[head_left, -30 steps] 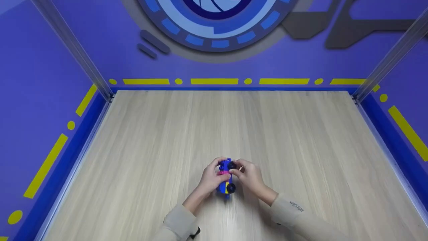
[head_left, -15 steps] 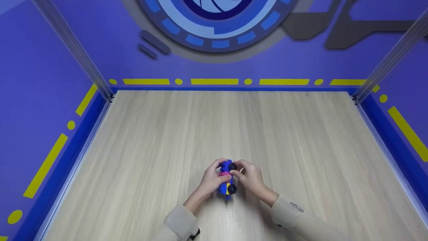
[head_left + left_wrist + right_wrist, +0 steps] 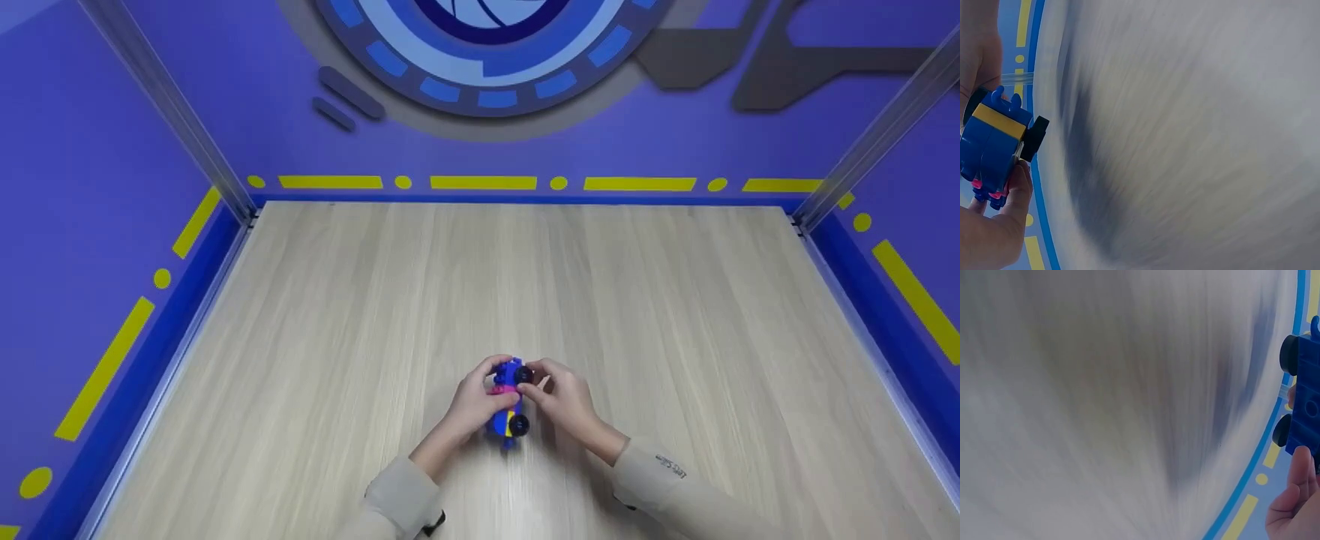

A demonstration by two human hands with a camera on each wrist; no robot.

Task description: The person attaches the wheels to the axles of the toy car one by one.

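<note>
A small blue toy car point(image 3: 504, 422) is held near the front middle of the table, its length pointing away from the person. My left hand point(image 3: 474, 397) grips its body from the left, with the thumb over the pink part point(image 3: 501, 389). On the right side, my right hand point(image 3: 566, 394) pinches the far black wheel point(image 3: 523, 375) between thumb and index finger. The nearer black wheel point(image 3: 518, 425) stands free of the fingers. A yellow band point(image 3: 999, 121) and blue hooks point(image 3: 1015, 102) show on one end in the left wrist view. The right wrist view catches the blue underside point(image 3: 1310, 391).
The pale wood-grain table point(image 3: 360, 300) reaches a blue back wall point(image 3: 225, 112) with yellow markings. Side walls and metal corner posts point(image 3: 169, 105) bound it left and right. Light sleeves point(image 3: 405, 495) cover both forearms.
The toy car and both hands shift only slightly, a little toward the person. Left and right hands keep the same holds on the body and the far wheel.
</note>
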